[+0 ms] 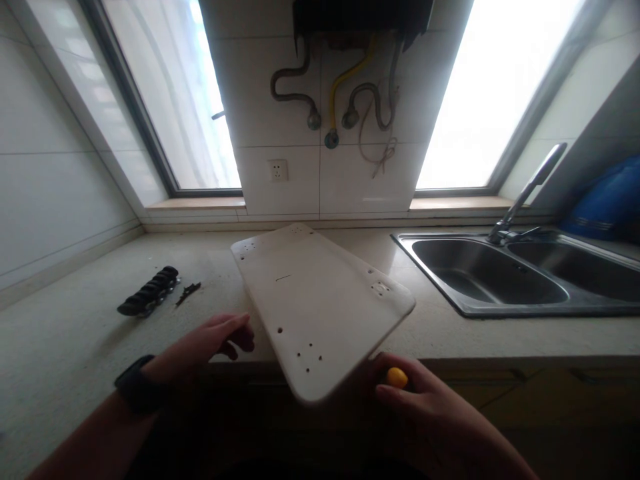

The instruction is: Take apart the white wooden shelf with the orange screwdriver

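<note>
A white board (325, 300) with rounded corners lies aslant on the counter, its near corner past the front edge. Clusters of small holes mark its corners. My left hand (231, 335) is beside the board's left edge, fingers loosely bent and apart, with nothing in them. In my closed right hand (407, 387), by the near right edge, is something with a rounded orange-yellow end (397, 378); the rest of it is hidden. Left of the board stands a row of black wheel-like pieces (150, 291) with shiny metal parts. A small heap of dark screws (188, 293) lies next to it.
A steel double sink (450, 310) with a tap (525, 197) is set into the counter (210, 243) on the right. A blue rounded object (607, 200) sits beyond it. Hoses (293, 98) hang from a dark unit on the wall above a socket (278, 170).
</note>
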A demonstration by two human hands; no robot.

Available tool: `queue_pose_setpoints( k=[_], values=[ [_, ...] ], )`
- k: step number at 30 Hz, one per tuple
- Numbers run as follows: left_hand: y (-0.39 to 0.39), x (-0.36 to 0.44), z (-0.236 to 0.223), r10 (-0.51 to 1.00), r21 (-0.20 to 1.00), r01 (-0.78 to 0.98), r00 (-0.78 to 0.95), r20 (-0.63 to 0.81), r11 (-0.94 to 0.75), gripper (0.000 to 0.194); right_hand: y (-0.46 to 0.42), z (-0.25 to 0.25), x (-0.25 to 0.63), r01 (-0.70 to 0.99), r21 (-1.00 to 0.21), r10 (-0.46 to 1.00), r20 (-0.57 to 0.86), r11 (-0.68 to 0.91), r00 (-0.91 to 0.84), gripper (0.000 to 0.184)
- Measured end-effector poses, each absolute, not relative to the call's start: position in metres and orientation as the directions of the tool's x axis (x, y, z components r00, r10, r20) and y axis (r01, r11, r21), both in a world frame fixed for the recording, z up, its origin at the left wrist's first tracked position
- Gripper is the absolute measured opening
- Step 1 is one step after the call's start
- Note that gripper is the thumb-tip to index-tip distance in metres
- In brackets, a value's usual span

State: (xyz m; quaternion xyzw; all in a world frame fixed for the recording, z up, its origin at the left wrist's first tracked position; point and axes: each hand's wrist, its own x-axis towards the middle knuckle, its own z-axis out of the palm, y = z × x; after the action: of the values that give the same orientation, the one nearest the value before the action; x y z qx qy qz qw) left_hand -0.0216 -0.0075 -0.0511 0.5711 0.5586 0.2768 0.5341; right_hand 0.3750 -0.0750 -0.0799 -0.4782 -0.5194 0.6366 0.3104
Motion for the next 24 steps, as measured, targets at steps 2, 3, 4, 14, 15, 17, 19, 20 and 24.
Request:
queue_pose_setpoints(
  k=[2,3,4,14,15,17,19,20,24],
  values=[
    [-0.014,-0.032,-0.035,0.877,0.859,0.5,0.355,-0.324,0.115,0.052,-0.068,-0.074,0.398,0.127,-0.962,0.938,-0.267,-0.244,-0.22,0.04],
    [-0.018,-0.035,-0.03,0.875,0.845,0.528,0.366,-0.317,0.085,0.053,-0.064,-0.072,0.408,0.126,-0.964,0.962,-0.247,-0.232,-0.118,0.044],
    [-0.021,-0.035,-0.027,0.884,0.843,0.533,0.359,-0.298,0.068,0.055,-0.058,-0.071,0.416,0.108,-0.969,0.974,-0.225,-0.221,-0.021,0.048],
    [-0.082,0.04,-0.042,0.855,0.578,0.631,0.349,0.383,-0.517,0.025,0.016,-0.048,0.436,-0.015,-0.941,0.897,-0.326,-0.337,0.298,0.044],
    [-0.085,0.047,-0.042,0.799,0.519,0.61,0.413,0.437,-0.598,0.032,0.021,-0.046,0.434,0.028,-0.938,0.9,-0.323,-0.345,0.292,0.045],
    [-0.086,0.058,-0.045,0.709,0.418,0.577,0.505,0.492,-0.701,0.047,0.028,-0.045,0.43,0.1,-0.937,0.918,-0.301,-0.336,0.259,0.047],
    [-0.08,0.063,-0.048,0.671,0.365,0.569,0.545,0.503,-0.736,0.051,0.031,-0.045,0.429,0.128,-0.934,0.928,-0.303,-0.335,0.215,0.047],
    [-0.077,0.064,-0.049,0.664,0.351,0.572,0.552,0.503,-0.741,0.051,0.032,-0.045,0.429,0.131,-0.934,0.932,-0.303,-0.332,0.198,0.047],
    [-0.067,0.059,-0.053,0.647,0.289,0.596,0.565,0.512,-0.749,0.05,0.028,-0.047,0.434,0.152,-0.937,0.941,-0.286,-0.314,0.178,0.051]
  ],
)
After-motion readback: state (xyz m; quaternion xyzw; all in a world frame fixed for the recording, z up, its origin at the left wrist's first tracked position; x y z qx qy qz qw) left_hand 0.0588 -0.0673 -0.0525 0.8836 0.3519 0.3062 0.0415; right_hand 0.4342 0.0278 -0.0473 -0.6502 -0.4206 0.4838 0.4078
